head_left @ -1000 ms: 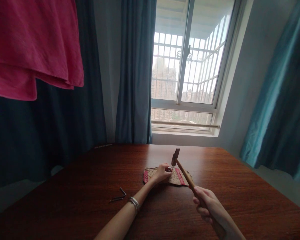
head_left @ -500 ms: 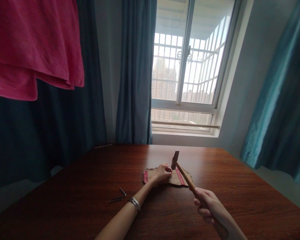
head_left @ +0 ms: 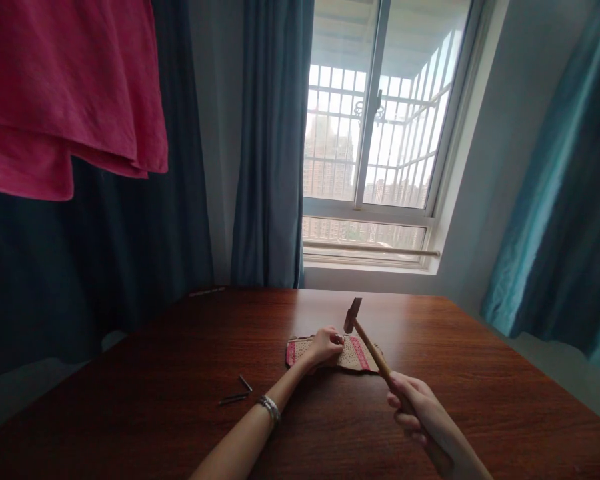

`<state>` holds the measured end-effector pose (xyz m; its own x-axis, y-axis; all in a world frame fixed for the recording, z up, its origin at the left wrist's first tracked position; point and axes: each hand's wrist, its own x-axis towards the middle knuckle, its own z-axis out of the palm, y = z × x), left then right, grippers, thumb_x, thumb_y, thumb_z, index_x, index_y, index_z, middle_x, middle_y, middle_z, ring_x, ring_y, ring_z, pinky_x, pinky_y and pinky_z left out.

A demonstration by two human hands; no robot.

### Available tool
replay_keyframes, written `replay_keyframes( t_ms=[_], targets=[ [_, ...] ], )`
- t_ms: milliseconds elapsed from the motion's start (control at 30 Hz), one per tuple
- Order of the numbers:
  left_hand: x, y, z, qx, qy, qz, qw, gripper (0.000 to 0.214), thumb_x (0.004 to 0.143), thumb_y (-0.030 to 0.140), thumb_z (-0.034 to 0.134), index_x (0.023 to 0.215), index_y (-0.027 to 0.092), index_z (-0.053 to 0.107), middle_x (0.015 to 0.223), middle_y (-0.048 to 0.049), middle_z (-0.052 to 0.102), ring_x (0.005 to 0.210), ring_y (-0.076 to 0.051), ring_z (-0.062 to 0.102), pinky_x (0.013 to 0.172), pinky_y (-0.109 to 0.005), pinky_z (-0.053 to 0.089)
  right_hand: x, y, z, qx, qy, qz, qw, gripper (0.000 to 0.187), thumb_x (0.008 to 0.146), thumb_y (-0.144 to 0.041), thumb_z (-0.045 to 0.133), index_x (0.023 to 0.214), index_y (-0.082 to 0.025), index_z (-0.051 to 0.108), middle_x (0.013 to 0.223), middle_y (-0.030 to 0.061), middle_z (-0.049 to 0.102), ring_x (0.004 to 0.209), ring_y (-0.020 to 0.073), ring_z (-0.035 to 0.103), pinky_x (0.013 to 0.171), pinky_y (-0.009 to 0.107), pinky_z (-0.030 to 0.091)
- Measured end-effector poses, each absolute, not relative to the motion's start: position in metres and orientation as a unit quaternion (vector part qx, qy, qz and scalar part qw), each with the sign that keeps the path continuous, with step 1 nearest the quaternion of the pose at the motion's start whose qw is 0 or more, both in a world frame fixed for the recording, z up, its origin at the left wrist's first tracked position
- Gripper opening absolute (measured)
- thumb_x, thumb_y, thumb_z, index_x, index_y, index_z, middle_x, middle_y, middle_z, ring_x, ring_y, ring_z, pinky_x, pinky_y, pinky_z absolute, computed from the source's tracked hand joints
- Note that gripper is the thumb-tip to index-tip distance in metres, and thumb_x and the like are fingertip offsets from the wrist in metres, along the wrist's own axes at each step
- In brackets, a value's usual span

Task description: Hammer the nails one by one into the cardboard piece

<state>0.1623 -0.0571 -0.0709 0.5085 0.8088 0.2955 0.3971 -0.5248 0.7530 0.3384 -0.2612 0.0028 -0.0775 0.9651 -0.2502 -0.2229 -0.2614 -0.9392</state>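
- Fingers (head_left: 337,349) of the left hand (head_left: 323,346): how far apart?
- Tips nearly together, pinching a small shiny piece (head_left: 339,339). Mostly hidden, can't tell from here what it is.
- Right hand (head_left: 417,408)?
- Wrapped fully around the handle of the hammer (head_left: 373,350).
- What's in the way?
- Left hand covers the middle of the patterned board (head_left: 354,357). Hammer handle crosses in front of the board's right end. Left forearm slants in from the near edge, bracelet (head_left: 269,409) at the wrist.
- Other stuff on the table (head_left: 170,373)?
- Dark rods (head_left: 235,399), left of that forearm, near the bracelet, clear of the board. Around the table: window (head_left: 405,147) beyond the far edge, blue curtains (head_left: 273,147) either side, pink cloth (head_left: 70,93) hanging upper left.
- Where's the hammer, and which way does it point?
- In the air past the right hand, head over the far side of the board, just right of the left fingertips. Can't tell how high. Handle's long axis runs away from the person and leftward. Head sits across it: thin end up and away, blunt end down toward the board.
- And the board?
- Flat on the table, ahead of the person. Long axis side to side, pink bands near both ends.
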Motion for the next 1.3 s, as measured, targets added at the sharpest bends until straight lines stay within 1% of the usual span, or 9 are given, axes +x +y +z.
replay_keyframes(
  t_ms=[133, 267, 467, 567, 667, 767, 933, 1133, 1300],
  targets=[
    [0.1619, -0.0578, -0.0694, 0.814, 0.368, 0.328, 0.307, 0.011, 0.062, 0.014, 0.053, 0.063, 0.012, 0.063, 0.075, -0.0010, 0.056, 0.064, -0.011, 0.048, 0.058, -0.019, 0.034, 0.3387, -0.2609, -0.0005, -0.491, -0.383, 0.633, 0.460, 0.036, 0.070, -0.051, 0.061, 0.073, -0.020, 0.042, 0.058, -0.0082, 0.046, 0.029, -0.0018, 0.026, 0.023, 0.011, 0.019],
    [0.1617, -0.0598, -0.0671, 0.810, 0.379, 0.321, 0.312, 0.009, 0.062, 0.014, 0.053, 0.062, 0.011, 0.062, 0.075, -0.0014, 0.056, 0.064, -0.011, 0.048, 0.058, -0.019, 0.034, 0.3381, -0.2611, -0.0014, -0.484, -0.392, 0.623, 0.473, 0.036, 0.071, -0.052, 0.059, 0.072, -0.020, 0.042, 0.059, -0.0075, 0.047, 0.029, -0.0019, 0.027, 0.023, 0.011, 0.020],
    [0.1615, -0.0607, -0.0665, 0.814, 0.370, 0.324, 0.309, 0.010, 0.063, 0.014, 0.053, 0.062, 0.012, 0.062, 0.075, -0.0011, 0.056, 0.064, -0.011, 0.048, 0.059, -0.020, 0.034, 0.3395, -0.2605, 0.0021, -0.497, -0.390, 0.635, 0.445, 0.038, 0.068, -0.053, 0.062, 0.075, -0.020, 0.043, 0.058, -0.0077, 0.046, 0.029, -0.0010, 0.028, 0.023, 0.012, 0.021],
    [0.1617, -0.0599, -0.0676, 0.814, 0.370, 0.324, 0.308, 0.009, 0.063, 0.014, 0.053, 0.060, 0.012, 0.061, 0.074, -0.0009, 0.055, 0.063, -0.010, 0.047, 0.057, -0.019, 0.033, 0.3393, -0.2605, 0.0018, -0.486, -0.393, 0.633, 0.456, 0.037, 0.070, -0.053, 0.060, 0.074, -0.020, 0.042, 0.059, -0.0078, 0.046, 0.029, -0.0015, 0.026, 0.022, 0.012, 0.021],
    [0.1622, -0.0599, -0.0681, 0.816, 0.376, 0.321, 0.300, 0.010, 0.063, 0.014, 0.053, 0.060, 0.012, 0.062, 0.073, -0.0001, 0.055, 0.065, -0.011, 0.047, 0.059, -0.019, 0.033, 0.3384, -0.2608, 0.0003, -0.498, -0.393, 0.623, 0.458, 0.036, 0.072, -0.053, 0.058, 0.077, -0.020, 0.043, 0.059, -0.0077, 0.045, 0.029, -0.0015, 0.027, 0.023, 0.010, 0.018],
    [0.1623, -0.0599, -0.0678, 0.818, 0.376, 0.317, 0.300, 0.011, 0.064, 0.015, 0.053, 0.060, 0.013, 0.063, 0.072, 0.0000, 0.054, 0.066, -0.011, 0.047, 0.060, -0.019, 0.034, 0.3382, -0.2607, 0.0014, -0.500, -0.391, 0.627, 0.451, 0.036, 0.071, -0.052, 0.059, 0.078, -0.020, 0.044, 0.059, -0.0071, 0.046, 0.030, -0.0011, 0.029, 0.023, 0.010, 0.019],
    [0.1624, -0.0596, -0.0672, 0.812, 0.380, 0.316, 0.311, 0.011, 0.063, 0.016, 0.053, 0.059, 0.012, 0.062, 0.074, -0.0009, 0.055, 0.065, -0.011, 0.047, 0.059, -0.020, 0.034, 0.3383, -0.2598, 0.0017, -0.486, -0.398, 0.621, 0.469, 0.036, 0.071, -0.051, 0.059, 0.072, -0.020, 0.042, 0.059, -0.0073, 0.046, 0.029, -0.0013, 0.028, 0.023, 0.011, 0.021],
    [0.1617, -0.0622, -0.0652, 0.803, 0.391, 0.318, 0.318, 0.009, 0.063, 0.016, 0.054, 0.059, 0.013, 0.061, 0.076, -0.0009, 0.056, 0.066, -0.012, 0.049, 0.060, -0.019, 0.035, 0.3409, -0.2622, -0.0009, -0.500, -0.377, 0.631, 0.458, 0.036, 0.070, -0.052, 0.060, 0.076, -0.020, 0.044, 0.059, -0.0073, 0.047, 0.029, -0.0019, 0.027, 0.023, 0.010, 0.021],
    [0.1599, -0.0586, -0.0681, 0.804, 0.375, 0.325, 0.328, 0.009, 0.062, 0.017, 0.054, 0.060, 0.012, 0.061, 0.074, -0.0015, 0.056, 0.064, -0.011, 0.049, 0.057, -0.019, 0.035, 0.3410, -0.2647, 0.0011, -0.515, -0.372, 0.611, 0.473, 0.035, 0.069, -0.051, 0.060, 0.076, -0.019, 0.046, 0.058, -0.0074, 0.046, 0.028, -0.0018, 0.026, 0.023, 0.011, 0.020]
  ],
)
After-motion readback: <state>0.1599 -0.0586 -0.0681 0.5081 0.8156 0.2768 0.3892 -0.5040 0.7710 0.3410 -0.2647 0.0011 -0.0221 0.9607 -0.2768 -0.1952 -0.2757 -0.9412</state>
